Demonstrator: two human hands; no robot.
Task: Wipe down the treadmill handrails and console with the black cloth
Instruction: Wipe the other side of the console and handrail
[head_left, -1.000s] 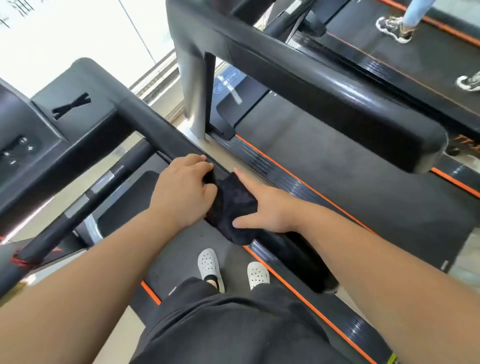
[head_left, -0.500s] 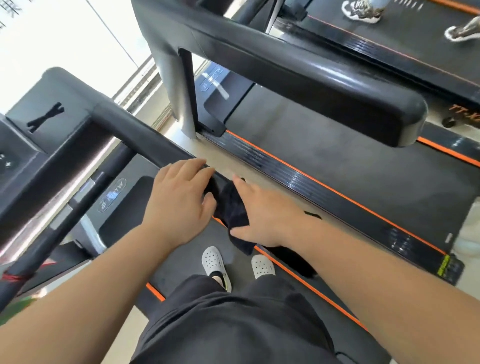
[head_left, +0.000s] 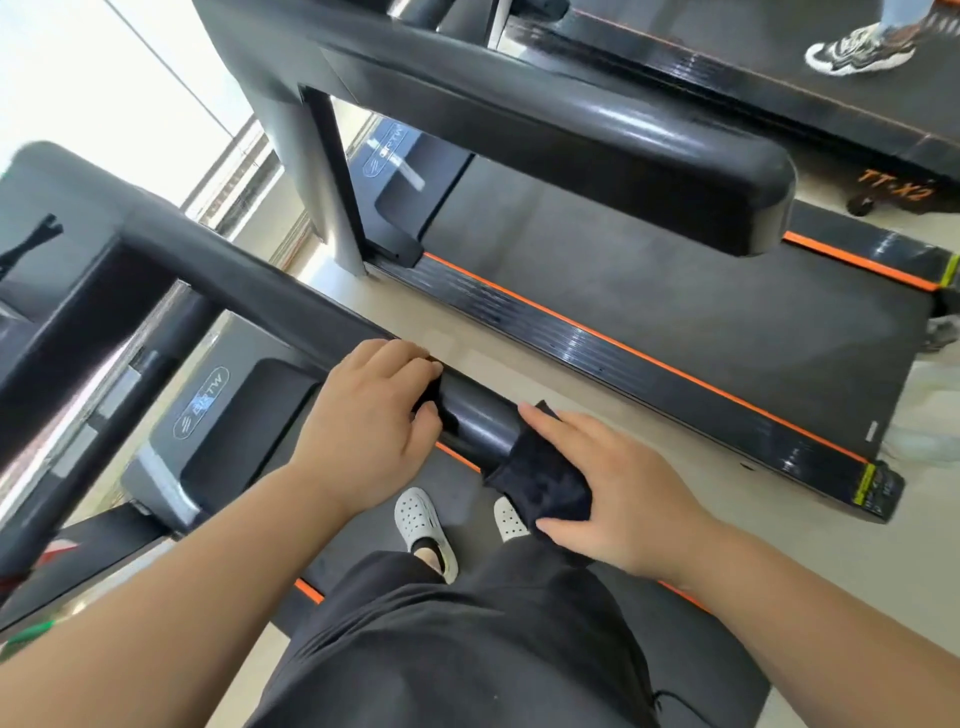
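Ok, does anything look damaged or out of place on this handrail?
Nothing stands out. The left hand grips the handrail, the right hand holds the black cloth over its end, and the bare rail between looks intact.

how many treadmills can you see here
3: the person's treadmill underfoot at lower left, the middle treadmill right of it, and the far treadmill at top right, a sneaker on it. Others may be out of view.

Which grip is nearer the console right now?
Left. The left grip holds the handrail partway toward the console; the right grip holds the cloth at the rail's free end, farther away.
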